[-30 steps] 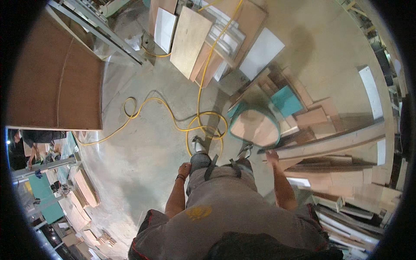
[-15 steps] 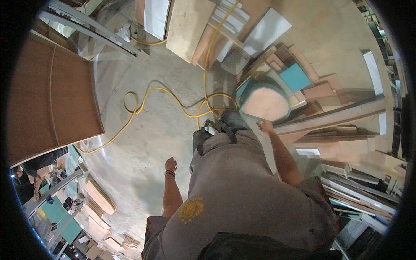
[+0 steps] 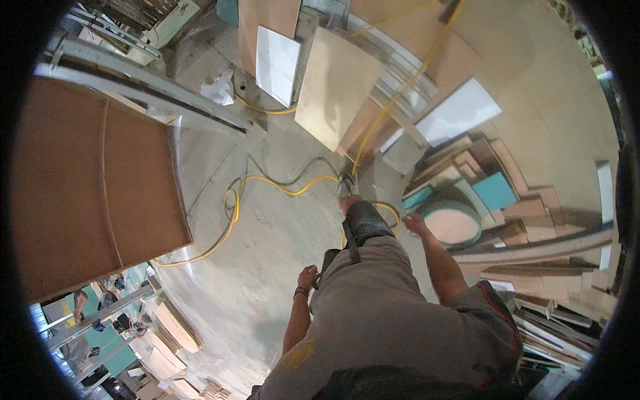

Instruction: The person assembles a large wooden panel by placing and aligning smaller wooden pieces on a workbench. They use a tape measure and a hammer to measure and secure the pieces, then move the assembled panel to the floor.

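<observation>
My left hand (image 3: pixel 307 277) hangs beside my left thigh with its fingers curled in, and nothing shows in it. On the other side my right hand (image 3: pixel 415 225) is held out at the end of a bent arm, fingers curled and slightly blurred. In this view it lies just beside a rounded drum-like piece (image 3: pixel 455 227) with a pale wooden top and a teal rim. That piece stands on the floor among board offcuts; I see no grip on it. One shoe (image 3: pixel 345 183) is at the yellow cable (image 3: pixel 293 192) looped across the concrete.
A large brown panel (image 3: pixel 137 180) rises at the left near a metal beam (image 3: pixel 153 90). Ahead lean a plywood sheet (image 3: pixel 337 87) and a white board (image 3: pixel 278 65). Stacked wood strips (image 3: pixel 540 283) fill the right. Another person's arm (image 3: pixel 81 305) shows far left.
I have stepped forward, and the floor, cable and boards have shifted down and right in view. My left hand has come closer to my thigh. The drum-like piece stays among the offcuts.
</observation>
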